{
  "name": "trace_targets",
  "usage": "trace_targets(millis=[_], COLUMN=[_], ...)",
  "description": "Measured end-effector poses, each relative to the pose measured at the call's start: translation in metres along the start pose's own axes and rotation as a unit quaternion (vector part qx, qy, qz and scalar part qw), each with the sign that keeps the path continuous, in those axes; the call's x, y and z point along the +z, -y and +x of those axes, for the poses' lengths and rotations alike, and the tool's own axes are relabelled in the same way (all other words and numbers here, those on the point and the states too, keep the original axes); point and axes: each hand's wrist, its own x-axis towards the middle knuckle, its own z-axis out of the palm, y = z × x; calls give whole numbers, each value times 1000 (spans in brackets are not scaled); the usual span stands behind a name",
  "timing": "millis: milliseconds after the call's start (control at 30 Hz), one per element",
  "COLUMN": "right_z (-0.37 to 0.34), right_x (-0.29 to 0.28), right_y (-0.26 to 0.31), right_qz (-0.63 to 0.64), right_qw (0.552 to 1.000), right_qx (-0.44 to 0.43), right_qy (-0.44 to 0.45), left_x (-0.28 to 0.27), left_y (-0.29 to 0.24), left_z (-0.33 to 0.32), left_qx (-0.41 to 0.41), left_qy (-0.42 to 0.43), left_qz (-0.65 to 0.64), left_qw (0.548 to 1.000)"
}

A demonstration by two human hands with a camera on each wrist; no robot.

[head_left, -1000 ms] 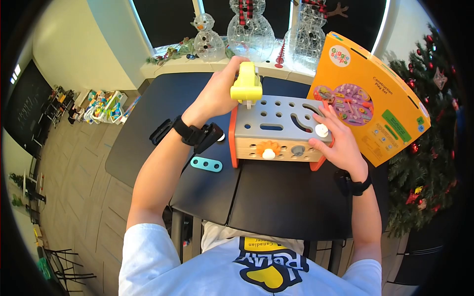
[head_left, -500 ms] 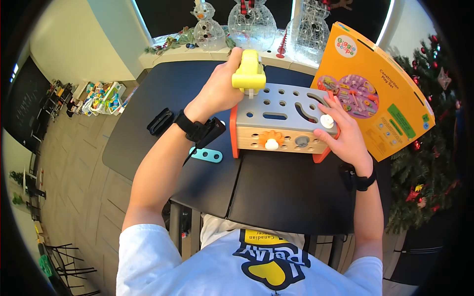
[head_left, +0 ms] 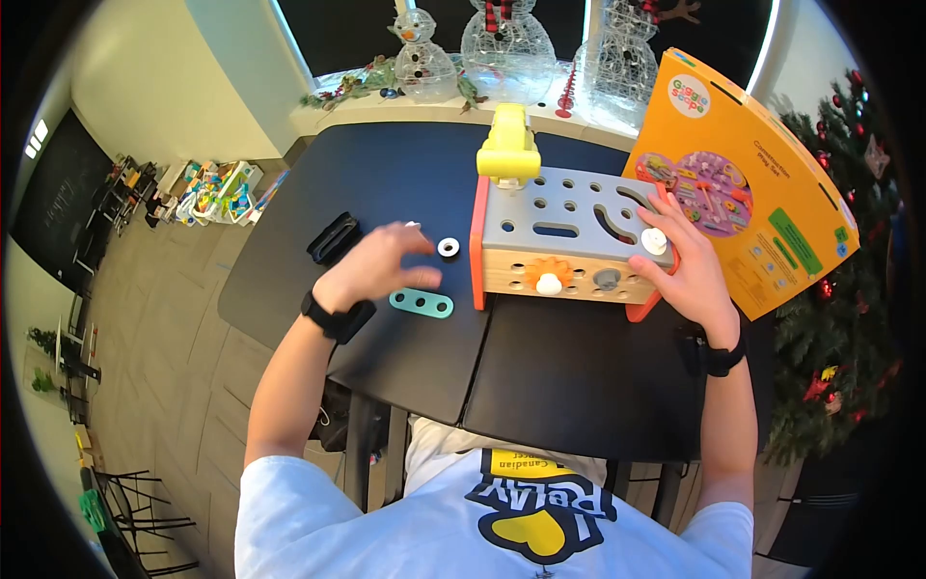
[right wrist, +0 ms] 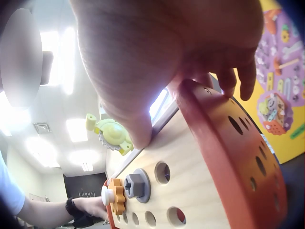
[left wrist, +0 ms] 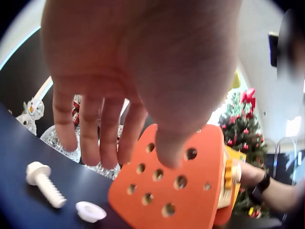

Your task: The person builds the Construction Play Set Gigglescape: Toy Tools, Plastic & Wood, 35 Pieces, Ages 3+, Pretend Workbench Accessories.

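On the dark worktop (head_left: 386, 164), clock positions taking the toy bench (head_left: 521, 207) as centre, a black object (head_left: 335, 238) is lying at nine o'clock. The person's left hand (head_left: 378, 265) is hovering open, fingers loosely spread, holding nothing. A teal strip (head_left: 431, 305) is lying at eight o'clock, a white bolt (left wrist: 45, 185) and washer (head_left: 441, 249) near nine. A yellow piece (head_left: 508, 154) is standing on the bench's eleven o'clock corner. The right hand (head_left: 690, 275) is gripping its three o'clock end, partly closed; an orange box (head_left: 709, 135) is leaning at two.
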Motion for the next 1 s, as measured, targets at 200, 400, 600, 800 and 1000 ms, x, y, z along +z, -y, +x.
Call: trace_targets(millis=[200,400,600,800,1000], right_z=[0,-1,0,-1,-1], right_x=[-1,-1,0,0,-1], right_y=[-1,0,-3,-1,0], right_qz=[-13,-7,-11,1,8], right_qw=[1000,1000,1000,1000,1000], right_qx=[-5,-11,-11,-3,-13], right_qy=[3,3,3,5,2], left_x=[21,0,-48,-48,-43], left_y=[-5,-13,-52,-68,-77], left_z=[-24,-8,39,86,98], left_qx=[-56,-27,92,132,112], left_qy=[136,51,-110,-38,-13], left_qz=[33,-56,-123,-106,-160], left_qw=[989,997,982,985,981])
